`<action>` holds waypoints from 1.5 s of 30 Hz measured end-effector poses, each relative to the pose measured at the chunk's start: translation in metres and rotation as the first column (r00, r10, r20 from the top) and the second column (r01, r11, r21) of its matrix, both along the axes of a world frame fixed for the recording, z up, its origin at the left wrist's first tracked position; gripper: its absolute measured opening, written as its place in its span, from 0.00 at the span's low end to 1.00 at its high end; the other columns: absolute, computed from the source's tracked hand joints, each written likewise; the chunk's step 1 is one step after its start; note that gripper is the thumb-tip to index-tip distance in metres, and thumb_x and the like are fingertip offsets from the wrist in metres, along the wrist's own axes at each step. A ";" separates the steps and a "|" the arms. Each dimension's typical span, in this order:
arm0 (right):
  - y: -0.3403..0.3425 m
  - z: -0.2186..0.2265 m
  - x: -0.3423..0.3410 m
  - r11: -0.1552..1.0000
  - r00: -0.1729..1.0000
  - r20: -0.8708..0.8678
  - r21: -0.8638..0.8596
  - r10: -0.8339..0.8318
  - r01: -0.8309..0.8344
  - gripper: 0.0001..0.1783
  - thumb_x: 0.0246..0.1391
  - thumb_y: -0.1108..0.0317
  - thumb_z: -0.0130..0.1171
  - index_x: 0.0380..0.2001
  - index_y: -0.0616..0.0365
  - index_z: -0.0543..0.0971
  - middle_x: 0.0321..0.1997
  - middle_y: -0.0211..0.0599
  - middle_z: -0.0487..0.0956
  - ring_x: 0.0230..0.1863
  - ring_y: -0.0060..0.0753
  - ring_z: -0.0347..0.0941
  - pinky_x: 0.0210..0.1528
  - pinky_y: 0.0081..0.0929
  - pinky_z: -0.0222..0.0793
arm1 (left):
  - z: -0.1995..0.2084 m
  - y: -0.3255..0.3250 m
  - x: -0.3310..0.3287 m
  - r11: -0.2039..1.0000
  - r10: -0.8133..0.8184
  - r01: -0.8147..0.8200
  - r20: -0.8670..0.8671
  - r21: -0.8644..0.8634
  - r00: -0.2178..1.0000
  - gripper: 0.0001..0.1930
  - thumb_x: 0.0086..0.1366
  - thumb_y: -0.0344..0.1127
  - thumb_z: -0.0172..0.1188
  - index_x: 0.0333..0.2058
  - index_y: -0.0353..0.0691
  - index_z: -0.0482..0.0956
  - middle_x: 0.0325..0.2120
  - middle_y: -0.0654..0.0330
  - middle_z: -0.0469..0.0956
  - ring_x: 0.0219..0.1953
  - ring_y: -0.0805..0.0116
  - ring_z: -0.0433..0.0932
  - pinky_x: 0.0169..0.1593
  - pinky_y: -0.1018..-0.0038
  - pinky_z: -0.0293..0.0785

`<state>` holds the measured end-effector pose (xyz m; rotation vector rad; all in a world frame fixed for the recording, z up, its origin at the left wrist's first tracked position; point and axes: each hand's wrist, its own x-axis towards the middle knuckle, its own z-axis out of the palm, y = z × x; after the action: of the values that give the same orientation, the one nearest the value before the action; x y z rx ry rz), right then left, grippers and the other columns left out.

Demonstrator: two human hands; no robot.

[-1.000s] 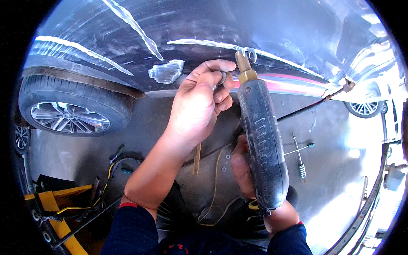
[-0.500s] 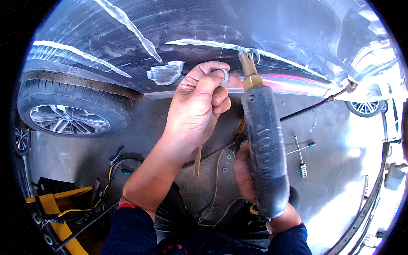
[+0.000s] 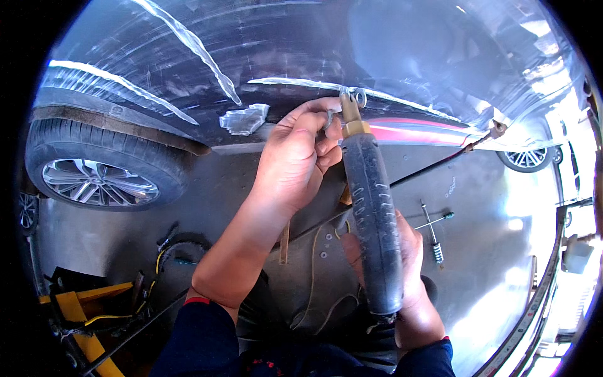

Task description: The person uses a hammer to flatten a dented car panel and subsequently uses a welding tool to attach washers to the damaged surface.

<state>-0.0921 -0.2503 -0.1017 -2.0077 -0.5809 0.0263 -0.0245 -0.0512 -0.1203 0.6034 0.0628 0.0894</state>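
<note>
My left hand [image 3: 294,147] pinches a small metal washer [image 3: 328,118] between thumb and fingertips, just left of the gun's tip. My right hand [image 3: 408,251] is wrapped round a spot-welding gun [image 3: 372,220] with a thick black ribbed body and a brass-coloured end [image 3: 352,116]. The gun points away from me, its tip at the sanded bare-metal strip [image 3: 301,82] on the dark car panel [image 3: 295,38]. Another washer [image 3: 361,97] stands on edge beside the tip; whether it is fixed to the panel I cannot tell. The gun's body hides part of my right fingers.
At the left is a car wheel [image 3: 100,179]. A yellow metal frame [image 3: 88,320] with cables stands at lower left. A dark bar [image 3: 433,173] runs along the car's lower edge. On the floor lie a cross-shaped tool [image 3: 433,232], loose washers [image 3: 323,254] and a thin cable [image 3: 312,276].
The gun and my right hand have shifted left, bringing the tip closer to my left hand. My left hand still pinches the washer. The whole view has moved slightly.
</note>
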 end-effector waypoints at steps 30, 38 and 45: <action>-0.005 -0.043 -0.025 0.957 0.966 -0.203 0.269 0.163 -0.106 0.22 0.49 0.69 0.74 0.47 0.61 0.81 0.31 0.30 0.81 0.30 0.28 0.80 0.35 0.26 0.75 | -0.025 0.012 -0.008 0.961 -0.055 0.090 0.137 -0.263 0.989 0.04 0.71 0.35 0.59 0.38 0.43 0.80 0.31 0.70 0.76 0.26 0.83 0.65 0.34 0.81 0.62; -0.005 -0.044 -0.022 0.966 0.965 -0.171 0.202 0.198 -0.162 0.19 0.49 0.69 0.73 0.45 0.60 0.81 0.31 0.31 0.81 0.30 0.31 0.80 0.36 0.28 0.76 | -0.028 0.011 -0.009 0.981 -0.074 0.084 0.065 -0.175 0.995 0.10 0.71 0.41 0.59 0.47 0.45 0.77 0.30 0.70 0.70 0.28 0.80 0.68 0.38 0.77 0.69; 0.010 -0.046 -0.014 0.982 0.996 0.029 0.166 0.082 -0.086 0.20 0.48 0.71 0.73 0.45 0.60 0.80 0.30 0.30 0.81 0.29 0.29 0.79 0.36 0.28 0.76 | -0.006 0.000 -0.009 0.996 0.049 -0.049 -0.010 -0.070 0.999 0.08 0.74 0.34 0.56 0.45 0.38 0.80 0.26 0.71 0.70 0.26 0.82 0.63 0.31 0.82 0.60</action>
<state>-0.1057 -0.2400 -0.1478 -1.8220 -0.6605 0.0059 -0.0338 -0.0516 -0.1261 0.5320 0.0886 0.1319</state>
